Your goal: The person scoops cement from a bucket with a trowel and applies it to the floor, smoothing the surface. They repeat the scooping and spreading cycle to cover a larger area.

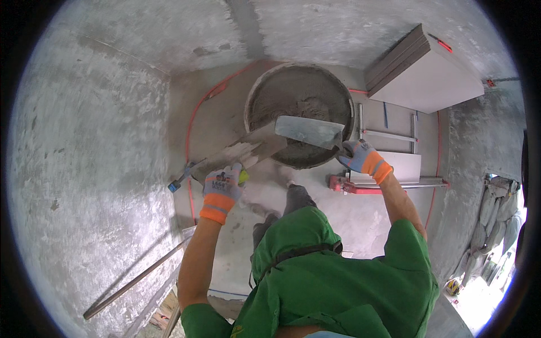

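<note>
Left hand (221,188): grey work glove, orange cuff; fingers closed about the near end of a long flat blade (267,139), which slants up and right to the tub; pale smears on its face; a yellow-green part beside the fingers.

Right hand (360,158): matching glove; fingers drawn in at the right end of a broad trowel (309,130), exact grip hidden; trowel above the tub, its left end next to the long blade, contact unclear.

Tub (247,107): round, on the floor (225,121), ahead of the person; contains grey mortar (282,93), surface uneven.

Right side: stack of boards (431,79), pale top face, red knife (444,45) at its upper edge; metal frame (389,135); red cutter (366,187) with rails, white tile (403,165) beside it.

Left side: blue-ended tool (175,185); long bar (135,281) slanting near the wall (96,169).
</note>
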The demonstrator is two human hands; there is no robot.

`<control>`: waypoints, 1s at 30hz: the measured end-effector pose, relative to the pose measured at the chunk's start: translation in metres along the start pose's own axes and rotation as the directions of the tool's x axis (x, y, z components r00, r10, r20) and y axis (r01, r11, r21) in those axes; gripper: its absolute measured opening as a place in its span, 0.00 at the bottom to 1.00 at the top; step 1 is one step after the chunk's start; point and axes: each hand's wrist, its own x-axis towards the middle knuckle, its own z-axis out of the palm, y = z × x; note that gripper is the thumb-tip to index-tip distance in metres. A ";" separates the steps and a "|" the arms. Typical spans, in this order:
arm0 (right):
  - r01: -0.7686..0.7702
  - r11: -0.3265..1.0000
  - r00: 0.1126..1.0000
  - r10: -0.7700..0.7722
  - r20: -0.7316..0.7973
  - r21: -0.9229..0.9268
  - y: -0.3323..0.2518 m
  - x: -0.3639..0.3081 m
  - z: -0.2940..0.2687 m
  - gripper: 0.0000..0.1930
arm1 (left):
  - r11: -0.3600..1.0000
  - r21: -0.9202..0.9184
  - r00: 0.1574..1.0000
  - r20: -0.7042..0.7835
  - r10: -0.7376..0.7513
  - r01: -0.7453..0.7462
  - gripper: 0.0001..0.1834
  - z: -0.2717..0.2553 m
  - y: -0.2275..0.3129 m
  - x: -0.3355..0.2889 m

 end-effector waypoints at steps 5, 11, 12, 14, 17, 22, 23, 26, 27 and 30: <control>-0.015 1.000 1.000 0.015 0.003 -0.013 -0.009 -0.005 -0.016 0.23 | 0.997 0.030 0.997 0.020 0.072 -0.073 0.19 -0.011 0.006 0.007; 0.046 0.999 0.999 -0.046 0.029 0.000 -0.018 -0.009 -0.019 0.22 | 0.988 0.087 0.992 0.009 0.129 -0.129 0.19 -0.020 0.010 0.012; 0.042 0.999 0.999 -0.042 0.030 -0.010 -0.021 -0.009 -0.019 0.22 | 0.989 0.096 0.993 0.029 0.112 -0.115 0.21 -0.022 0.011 0.013; -0.018 0.998 0.998 0.021 0.053 -0.060 -0.027 -0.009 -0.021 0.22 | 0.990 0.103 0.993 0.079 0.090 -0.098 0.25 -0.024 0.012 0.015; 0.032 0.994 0.998 -0.026 0.062 -0.105 -0.033 -0.009 -0.025 0.23 | 0.988 0.106 0.993 0.063 0.104 -0.110 0.24 -0.027 0.010 0.017; 0.106 0.993 0.993 -0.102 0.065 -0.061 -0.050 -0.009 -0.025 0.25 | 0.977 0.131 0.985 0.059 0.162 -0.168 0.18 -0.024 0.010 0.021; 0.070 0.993 0.995 -0.063 0.075 -0.097 -0.056 -0.009 -0.026 0.25 | 0.973 0.152 0.984 0.067 0.165 -0.173 0.17 -0.023 0.012 0.022; 0.195 0.980 0.964 -0.185 0.192 -0.037 -0.085 -0.010 -0.026 0.26 | 0.943 0.132 0.952 0.051 0.303 -0.307 0.14 -0.013 0.033 0.027; 0.228 0.974 0.963 -0.223 0.151 -0.015 -0.092 -0.011 -0.029 0.26 | 0.941 0.150 0.952 0.084 0.294 -0.304 0.14 -0.009 0.040 0.028; 0.274 0.956 0.960 -0.279 0.026 0.108 -0.103 -0.018 -0.044 0.26 | 0.948 0.126 0.952 0.133 0.274 -0.291 0.13 0.001 0.049 0.028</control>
